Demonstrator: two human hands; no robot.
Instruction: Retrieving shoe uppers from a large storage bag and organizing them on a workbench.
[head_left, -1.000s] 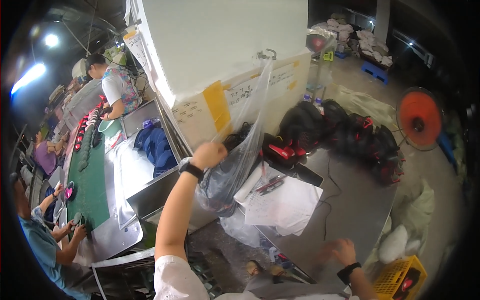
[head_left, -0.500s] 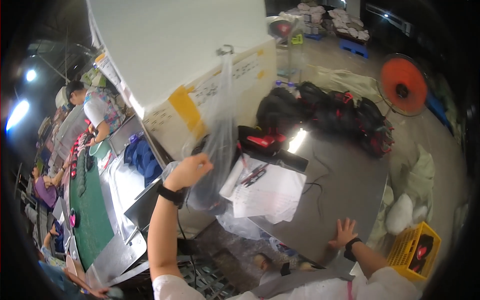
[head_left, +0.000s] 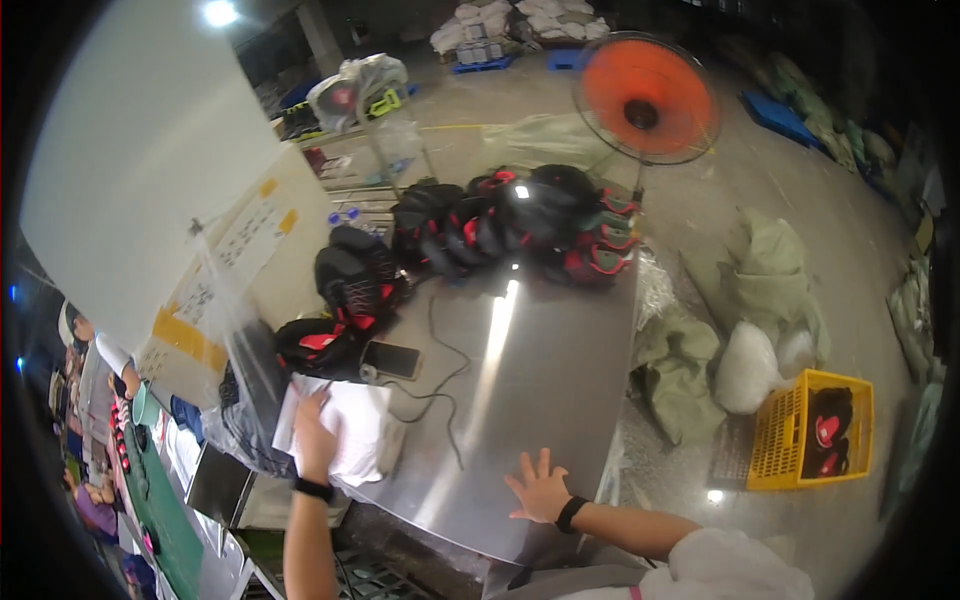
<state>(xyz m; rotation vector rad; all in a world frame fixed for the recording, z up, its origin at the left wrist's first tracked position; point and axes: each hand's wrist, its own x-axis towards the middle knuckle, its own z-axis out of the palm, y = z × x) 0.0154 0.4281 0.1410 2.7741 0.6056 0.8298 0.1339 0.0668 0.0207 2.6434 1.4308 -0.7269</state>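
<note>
My left hand (head_left: 314,437) is over the stack of white papers (head_left: 366,430) at the table's left edge. Its fingers are blurred, and the pens around them can hardly be made out, so I cannot tell whether it grips one. My right hand (head_left: 541,488) rests open, fingers spread, on the bare grey metal table (head_left: 530,380). Just beyond the papers lies a smartphone (head_left: 392,360), with a thin dark cable (head_left: 452,400) curling beside it. Black and red shoes (head_left: 470,230) are heaped along the table's far edge, and more shoes (head_left: 350,290) sit behind the phone.
A clear plastic bag (head_left: 232,310) hangs from the white panel (head_left: 150,160) on my left. Beyond the table stands an orange fan (head_left: 650,95). Green sacks (head_left: 765,265), a white bag (head_left: 745,370) and a yellow crate (head_left: 780,440) holding shoes are on the floor to the right.
The view has swung right. My left hand has come down from beside the hanging plastic bag onto the papers, where pens were lying. My right hand stays spread on the table.
</note>
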